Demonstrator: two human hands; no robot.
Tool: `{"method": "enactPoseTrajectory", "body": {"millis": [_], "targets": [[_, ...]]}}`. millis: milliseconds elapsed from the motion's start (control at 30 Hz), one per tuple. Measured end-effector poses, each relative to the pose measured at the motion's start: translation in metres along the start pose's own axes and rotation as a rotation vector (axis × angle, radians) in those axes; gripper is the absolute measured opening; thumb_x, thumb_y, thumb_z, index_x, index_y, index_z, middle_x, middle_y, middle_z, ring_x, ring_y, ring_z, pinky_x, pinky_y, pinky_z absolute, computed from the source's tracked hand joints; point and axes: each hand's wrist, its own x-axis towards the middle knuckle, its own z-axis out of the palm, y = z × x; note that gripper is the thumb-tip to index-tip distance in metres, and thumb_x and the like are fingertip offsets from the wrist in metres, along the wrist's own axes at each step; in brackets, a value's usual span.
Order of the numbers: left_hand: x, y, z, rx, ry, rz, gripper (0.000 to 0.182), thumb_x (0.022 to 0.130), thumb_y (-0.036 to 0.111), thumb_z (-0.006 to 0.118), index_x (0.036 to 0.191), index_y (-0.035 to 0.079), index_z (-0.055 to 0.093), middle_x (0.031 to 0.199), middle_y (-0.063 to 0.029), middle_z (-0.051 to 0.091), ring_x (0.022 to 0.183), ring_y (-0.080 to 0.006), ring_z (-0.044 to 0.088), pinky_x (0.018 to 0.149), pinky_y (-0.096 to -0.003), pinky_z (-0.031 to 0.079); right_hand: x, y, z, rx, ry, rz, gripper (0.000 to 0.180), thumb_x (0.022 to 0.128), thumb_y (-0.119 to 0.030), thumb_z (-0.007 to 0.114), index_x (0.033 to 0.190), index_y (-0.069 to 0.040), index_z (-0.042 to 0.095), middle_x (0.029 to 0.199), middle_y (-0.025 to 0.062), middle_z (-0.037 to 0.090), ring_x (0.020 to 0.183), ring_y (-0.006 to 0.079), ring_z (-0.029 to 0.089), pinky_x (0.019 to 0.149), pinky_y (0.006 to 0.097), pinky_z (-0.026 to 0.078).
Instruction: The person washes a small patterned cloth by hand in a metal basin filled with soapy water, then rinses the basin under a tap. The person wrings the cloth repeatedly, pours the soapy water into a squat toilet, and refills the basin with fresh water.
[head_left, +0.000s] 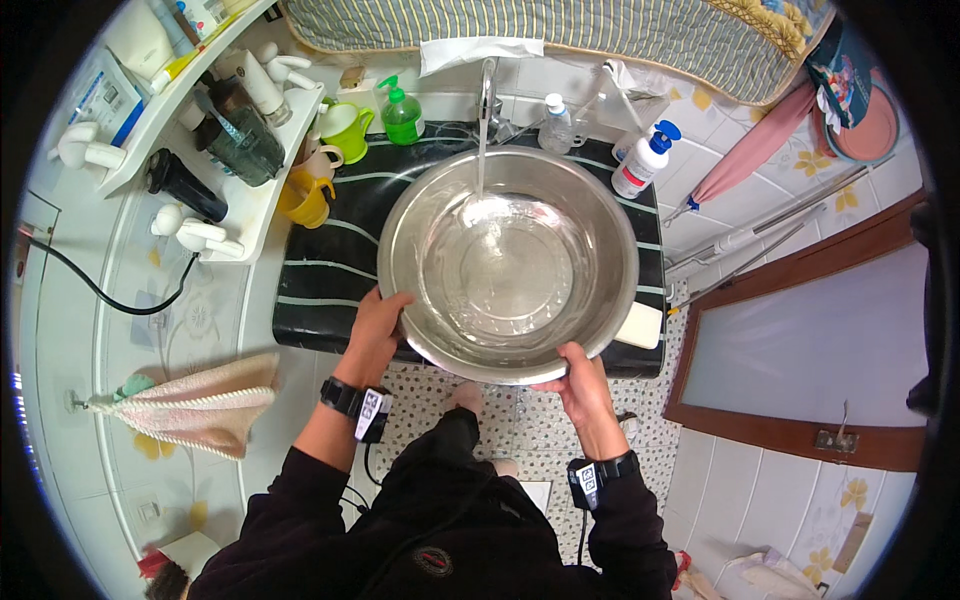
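Observation:
A large stainless steel basin (517, 285) is under the faucet (489, 90) at the black counter (322, 277). Water runs from the spout into it, and clear water covers its bottom. My left hand (379, 322) grips the near left rim, thumb over the edge. On the near right rim my right hand (577, 379) holds on, its thumb on top and fingers partly hidden beneath. Whatever lies under the basin is hidden by it.
A green soap pump bottle (403, 118), a green cup (347, 129) and a yellow cup (306, 199) stand at the counter's left. Right of the basin are a white pump bottle (641, 165) and a white block (639, 325). Shelves (259, 225) line the left wall; a door (802, 337) is at right.

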Motion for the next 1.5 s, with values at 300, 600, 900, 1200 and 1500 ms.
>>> {"method": "enactPoseTrajectory", "body": {"millis": [300, 600, 900, 1200, 1500], "targets": [[0.149, 0.011, 0.038, 0.666, -0.144, 0.319, 0.039, 0.084, 0.015, 0.065, 0.118, -0.005, 0.062, 0.101, -0.0124, 0.070, 0.085, -0.0201, 0.068, 0.075, -0.0335, 0.054, -0.020, -0.004, 0.012, 0.001, 0.278, -0.157, 0.047, 0.090, -0.012, 0.052, 0.129, 0.013, 0.041, 0.116, 0.0226, 0.058, 0.089, 0.0322, 0.067, 0.057, 0.0428, 0.063], [0.206, 0.024, 0.119, 0.998, -0.136, 0.635, 0.055, 0.094, 0.047, 0.060, 0.115, -0.003, 0.059, 0.101, -0.0242, 0.069, 0.092, -0.0376, 0.068, 0.082, -0.0445, 0.051, -0.021, -0.009, 0.027, 0.038, 0.494, -0.232, 0.043, 0.094, -0.011, 0.050, 0.130, 0.012, 0.043, 0.115, 0.0201, 0.059, 0.084, 0.0253, 0.067, 0.058, 0.0372, 0.063], [0.215, 0.025, 0.126, 0.936, -0.328, 0.533, 0.045, 0.096, 0.035, 0.061, 0.120, -0.004, 0.058, 0.104, -0.0183, 0.069, 0.096, -0.0293, 0.067, 0.086, -0.0393, 0.050, -0.001, 0.020, 0.014, 0.050, 0.603, -0.291, 0.045, 0.093, -0.013, 0.054, 0.130, 0.012, 0.044, 0.120, 0.0178, 0.058, 0.099, 0.0231, 0.060, 0.081, 0.0364, 0.053], [0.100, -0.043, 0.075, 0.074, -0.248, -0.159, 0.043, 0.093, 0.014, 0.063, 0.130, -0.008, 0.054, 0.121, -0.0175, 0.064, 0.105, -0.0290, 0.065, 0.091, -0.0381, 0.053, 0.013, 0.046, 0.016, 0.052, 0.542, -0.441, 0.035, 0.093, -0.010, 0.056, 0.121, 0.011, 0.052, 0.116, 0.0123, 0.060, 0.103, 0.0175, 0.054, 0.094, 0.0306, 0.043], [0.097, -0.024, 0.065, -0.190, -0.403, -0.325, 0.046, 0.092, 0.008, 0.065, 0.132, -0.008, 0.050, 0.128, -0.0192, 0.060, 0.114, -0.0302, 0.061, 0.098, -0.0408, 0.051, 0.038, 0.079, 0.006, 0.239, 0.450, -0.412, 0.035, 0.093, -0.010, 0.057, 0.124, 0.004, 0.049, 0.113, 0.0090, 0.057, 0.101, 0.0175, 0.056, 0.088, 0.0340, 0.048]]}}
